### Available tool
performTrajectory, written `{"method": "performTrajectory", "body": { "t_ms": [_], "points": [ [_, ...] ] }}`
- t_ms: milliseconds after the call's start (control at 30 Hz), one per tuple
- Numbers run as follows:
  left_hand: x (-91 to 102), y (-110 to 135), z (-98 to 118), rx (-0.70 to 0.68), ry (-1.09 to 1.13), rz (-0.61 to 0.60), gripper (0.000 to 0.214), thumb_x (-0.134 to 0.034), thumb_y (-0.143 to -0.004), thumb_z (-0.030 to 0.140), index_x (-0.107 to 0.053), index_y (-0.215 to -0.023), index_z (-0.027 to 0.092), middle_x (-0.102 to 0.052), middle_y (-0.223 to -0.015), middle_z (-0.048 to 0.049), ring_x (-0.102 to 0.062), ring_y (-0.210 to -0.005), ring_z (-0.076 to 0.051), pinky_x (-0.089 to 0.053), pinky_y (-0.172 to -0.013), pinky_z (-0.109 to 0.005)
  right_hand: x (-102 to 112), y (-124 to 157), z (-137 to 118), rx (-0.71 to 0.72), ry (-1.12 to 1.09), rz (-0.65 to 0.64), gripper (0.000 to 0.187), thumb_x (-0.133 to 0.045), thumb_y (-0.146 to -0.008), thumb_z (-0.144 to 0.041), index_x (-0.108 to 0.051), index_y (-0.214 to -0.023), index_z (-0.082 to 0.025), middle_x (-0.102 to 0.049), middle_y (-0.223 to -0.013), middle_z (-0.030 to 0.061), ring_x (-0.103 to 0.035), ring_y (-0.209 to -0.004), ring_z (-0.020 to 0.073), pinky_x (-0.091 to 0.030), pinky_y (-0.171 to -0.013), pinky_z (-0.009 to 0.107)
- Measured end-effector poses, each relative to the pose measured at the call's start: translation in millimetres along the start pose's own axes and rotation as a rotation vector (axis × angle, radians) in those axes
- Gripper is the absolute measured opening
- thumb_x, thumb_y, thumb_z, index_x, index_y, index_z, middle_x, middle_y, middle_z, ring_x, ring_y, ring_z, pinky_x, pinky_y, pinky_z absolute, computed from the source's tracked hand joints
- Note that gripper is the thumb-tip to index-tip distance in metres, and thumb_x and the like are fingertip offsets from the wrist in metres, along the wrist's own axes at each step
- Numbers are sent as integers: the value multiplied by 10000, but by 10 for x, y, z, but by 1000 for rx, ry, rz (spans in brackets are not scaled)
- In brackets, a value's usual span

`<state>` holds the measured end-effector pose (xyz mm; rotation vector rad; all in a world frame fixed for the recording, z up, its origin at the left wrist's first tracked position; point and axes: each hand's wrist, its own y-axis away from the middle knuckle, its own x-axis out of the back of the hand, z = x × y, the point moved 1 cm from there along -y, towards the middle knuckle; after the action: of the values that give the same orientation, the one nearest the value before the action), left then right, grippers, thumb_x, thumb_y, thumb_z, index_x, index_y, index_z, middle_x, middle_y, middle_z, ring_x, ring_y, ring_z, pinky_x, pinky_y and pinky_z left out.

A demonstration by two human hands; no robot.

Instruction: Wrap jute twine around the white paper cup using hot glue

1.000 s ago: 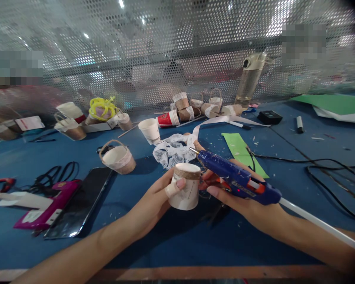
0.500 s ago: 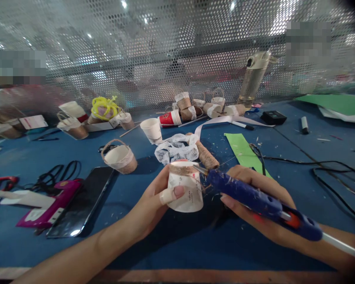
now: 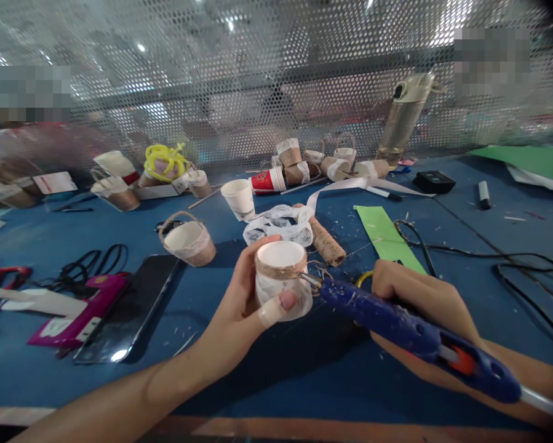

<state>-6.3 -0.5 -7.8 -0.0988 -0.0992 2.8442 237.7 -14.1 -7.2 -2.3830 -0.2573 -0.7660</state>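
My left hand point(image 3: 239, 301) is wrapped round a white paper cup point(image 3: 283, 289), its thumb across the front. Brown twine circles the cup just below the rim, and a loose strand sticks out at the right. In my right hand point(image 3: 424, 301) is a blue hot glue gun point(image 3: 387, 314), with a glue stick coming out of its back end. Its metal nozzle meets the twine at the cup's right side. Behind the cup lie a roll of twine point(image 3: 326, 239) and a heap of white lace ribbon point(image 3: 280, 224).
A twine-wrapped basket cup point(image 3: 188, 242) stands left of centre, near a phone point(image 3: 128, 307) and a magenta tool point(image 3: 82, 311). Several cups and small baskets line the back, with a water bottle point(image 3: 403, 117). A green strip point(image 3: 387, 237) and black cable point(image 3: 470, 249) lie right.
The cup has tipped so its opening shows more, and it sits slightly higher and left. The glue gun's nozzle has moved down from near the rim to the twine's lower edge.
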Motion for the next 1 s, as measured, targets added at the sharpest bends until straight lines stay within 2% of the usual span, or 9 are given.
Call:
{"method": "performTrajectory", "body": {
  "t_ms": [100,233,467,633,900,1000],
  "points": [
    [-23,5,19,-37,-82,51,577,-714,-824,248,-447,-1323,356,-592,-1253,-6,-559,-1127,-217,-432,-974,-306,-2,4,-17,28,23,15,241,-558,-805,-71,-399,-746,-242,-426,-704,-39,-391,-610,123,-303,-552,261],
    [-26,-3,18,-58,-109,62,588,-720,-817,239,-444,-1323,354,-589,-1244,-7,-564,-1113,-216,-436,-964,-300,-8,9,-30,59,24,20,258,-570,-790,-84,-375,-732,-243,-402,-673,-49,-370,-579,116,-285,-532,255],
    [-15,-17,18,-53,-94,28,548,-701,-840,252,-447,-1309,377,-581,-1246,12,-563,-1118,-194,-446,-947,-265,29,-3,-31,-2,130,19,251,-568,-755,-85,-374,-713,-240,-426,-675,-48,-392,-568,110,-296,-528,247],
    [-26,-16,29,-52,-56,34,557,-705,-834,258,-455,-1321,359,-598,-1246,-2,-581,-1080,-202,-455,-937,-281,3,-14,7,-45,104,62,270,-559,-751,-89,-343,-681,-236,-404,-643,-59,-362,-534,103,-280,-506,245],
    [-35,1,14,6,-53,-17,617,-707,-832,253,-420,-1370,352,-627,-1228,-11,-587,-1079,-208,-456,-952,-287,-34,19,-35,52,71,33,283,-577,-759,-121,-324,-715,-241,-398,-654,-54,-369,-565,109,-285,-522,241],
    [-21,2,9,-11,-63,-28,600,-710,-832,244,-436,-1356,351,-633,-1206,-9,-593,-1070,-196,-477,-933,-276,-25,8,8,149,96,36,290,-589,-729,-131,-321,-720,-243,-394,-642,-67,-362,-526,91,-283,-479,213]
  ]
}}
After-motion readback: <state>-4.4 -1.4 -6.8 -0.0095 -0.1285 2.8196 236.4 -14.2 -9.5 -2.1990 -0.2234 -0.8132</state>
